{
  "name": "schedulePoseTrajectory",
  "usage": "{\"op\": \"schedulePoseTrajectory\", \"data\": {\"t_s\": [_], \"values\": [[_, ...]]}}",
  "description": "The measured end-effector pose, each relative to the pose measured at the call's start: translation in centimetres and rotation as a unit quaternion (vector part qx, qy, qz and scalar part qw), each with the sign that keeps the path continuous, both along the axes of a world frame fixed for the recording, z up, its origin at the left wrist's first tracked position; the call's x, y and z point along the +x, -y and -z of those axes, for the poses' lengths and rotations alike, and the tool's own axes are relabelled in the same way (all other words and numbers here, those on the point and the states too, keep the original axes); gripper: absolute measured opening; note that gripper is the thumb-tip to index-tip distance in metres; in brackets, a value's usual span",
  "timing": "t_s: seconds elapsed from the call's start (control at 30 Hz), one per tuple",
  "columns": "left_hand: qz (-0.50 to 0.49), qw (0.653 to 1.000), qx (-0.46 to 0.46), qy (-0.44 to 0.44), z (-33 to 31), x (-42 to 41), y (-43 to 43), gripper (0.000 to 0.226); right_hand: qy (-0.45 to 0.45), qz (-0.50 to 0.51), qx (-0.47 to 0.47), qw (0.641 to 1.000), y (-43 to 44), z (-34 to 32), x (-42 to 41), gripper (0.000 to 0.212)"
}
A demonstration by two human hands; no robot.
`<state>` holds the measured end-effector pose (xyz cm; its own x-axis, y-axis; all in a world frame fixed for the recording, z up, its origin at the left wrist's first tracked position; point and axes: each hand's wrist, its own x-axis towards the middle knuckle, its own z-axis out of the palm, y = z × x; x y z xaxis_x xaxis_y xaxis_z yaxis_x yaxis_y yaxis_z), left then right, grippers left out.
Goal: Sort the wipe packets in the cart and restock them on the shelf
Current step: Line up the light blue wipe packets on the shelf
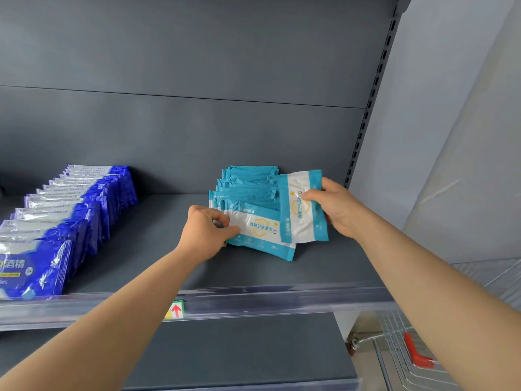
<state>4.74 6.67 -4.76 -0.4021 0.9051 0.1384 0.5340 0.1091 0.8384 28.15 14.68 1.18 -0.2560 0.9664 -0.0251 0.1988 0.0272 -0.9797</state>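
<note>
A row of teal and white wipe packets point(248, 184) stands on the grey shelf point(158, 249), right of centre. My left hand point(207, 231) pinches the left end of the front teal packet point(262, 234), which leans forward in the row. My right hand point(337, 207) grips another teal packet point(303, 210), turned on end and held just right of the row's front. A long row of dark blue wipe packets point(64, 218) fills the shelf's left side.
A clear price rail point(253, 301) with a red-arrow tag point(176, 310) runs along the shelf's front edge. A lower shelf point(239, 351) lies below. A wire cart point(400, 351) with a red handle part stands at the bottom right. A slotted upright point(369, 103) bounds the shelf's right.
</note>
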Motion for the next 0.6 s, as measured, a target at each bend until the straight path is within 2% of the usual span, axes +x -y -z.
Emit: {"op": "schedulePoseTrajectory", "data": {"t_s": [0.23,0.3,0.37,0.43,0.53,0.6], "values": [[0.036,0.993,-0.012,0.115,-0.6,0.1,0.4,0.016,-0.049,0.022,-0.039,0.998,1.2,0.4,1.5,0.056],[0.041,0.989,-0.018,0.138,-0.6,-0.3,0.5,0.016,-0.042,0.017,-0.034,0.998,1.7,0.9,1.4,0.056],[0.051,0.988,-0.031,0.145,-0.4,-0.5,0.7,0.017,0.002,0.005,-0.028,1.000,2.3,1.4,0.9,0.040],[0.068,0.983,-0.037,0.166,-0.4,-0.5,0.9,0.020,0.101,-0.001,0.008,0.995,2.6,2.2,0.4,0.028],[0.105,0.976,-0.034,0.188,-0.2,-0.7,1.2,0.024,0.186,-0.017,0.044,0.981,3.0,2.7,-0.3,0.030],[0.133,0.984,-0.036,0.111,-0.2,-1.0,1.2,0.038,0.223,-0.053,0.044,0.972,3.1,2.9,-0.9,0.034]]}}
